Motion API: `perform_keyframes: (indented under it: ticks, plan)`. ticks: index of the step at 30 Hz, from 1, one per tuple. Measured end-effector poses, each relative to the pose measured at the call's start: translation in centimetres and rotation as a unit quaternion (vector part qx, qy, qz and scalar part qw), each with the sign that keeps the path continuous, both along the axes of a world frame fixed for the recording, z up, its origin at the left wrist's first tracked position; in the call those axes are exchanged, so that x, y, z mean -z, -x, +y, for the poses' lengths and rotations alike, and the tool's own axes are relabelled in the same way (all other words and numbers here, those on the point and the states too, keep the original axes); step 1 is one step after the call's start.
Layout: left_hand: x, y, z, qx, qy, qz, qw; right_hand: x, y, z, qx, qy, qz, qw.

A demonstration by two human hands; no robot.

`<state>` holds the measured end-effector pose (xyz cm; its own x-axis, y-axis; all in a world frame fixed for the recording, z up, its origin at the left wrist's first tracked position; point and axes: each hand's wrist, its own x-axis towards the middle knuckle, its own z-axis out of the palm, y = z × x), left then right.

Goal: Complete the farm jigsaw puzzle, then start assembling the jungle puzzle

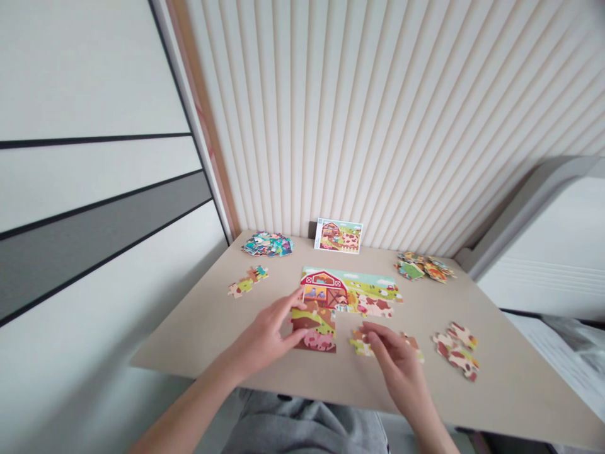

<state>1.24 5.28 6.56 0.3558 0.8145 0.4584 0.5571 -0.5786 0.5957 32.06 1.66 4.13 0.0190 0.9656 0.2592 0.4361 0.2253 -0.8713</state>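
A partly joined farm jigsaw puzzle (326, 290) lies flat on the table, showing a red barn, cows and a pink pig. My left hand (269, 328) rests against its left edge, thumb and fingers spread apart along the lower-left section. To the right of the pig section, my right hand (399, 359) is closed in a pinch at a green and brown puzzle piece (362, 345). The fingers partly cover that piece. Another loose piece (414, 347) shows just behind the right hand. Several cow-patterned pieces (457, 350) lie farther right.
A picture card (339, 237) of the farm scene leans against the ribbed wall panel (302, 126). Piles of blue pieces (267, 244) and orange-green pieces (425, 267) sit at the table's back. A few pieces (246, 284) lie at left. The table's front edge (331, 402) is close to my lap.
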Motion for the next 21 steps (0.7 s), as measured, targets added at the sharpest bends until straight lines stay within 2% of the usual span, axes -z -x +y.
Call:
perform_keyframes:
  ticks: [2,4,7,10,14,18,21]
  plan:
    - [-0.2,-2.7,-0.9,0.048,0.027,-0.029,0.998,-1.4,2.3,0.2,-0.065,0.055,0.088,0.992]
    - [0.0,-4.5,-1.2,0.079,0.044,-0.045,0.995,-2.4,3.9,0.5,-0.1,0.076,0.149,0.981]
    - [0.5,-5.5,-1.4,0.09,0.036,-0.036,0.995,-2.5,4.5,0.9,-0.118,0.088,0.192,0.97]
    - [1.0,-5.1,-1.3,0.058,-0.012,0.008,0.998,-1.2,3.5,1.1,-0.095,0.088,0.183,0.975]
    - [2.5,-2.6,-1.1,-0.029,-0.075,0.084,0.993,0.9,1.1,1.2,-0.017,0.081,0.119,0.989]
    - [4.4,-0.4,-1.0,-0.079,-0.068,0.126,0.987,2.0,-0.6,1.1,0.013,0.101,0.073,0.992]
    - [5.0,-0.2,-1.2,-0.073,-0.043,0.15,0.985,2.4,-0.7,0.9,0.005,0.122,0.029,0.992]
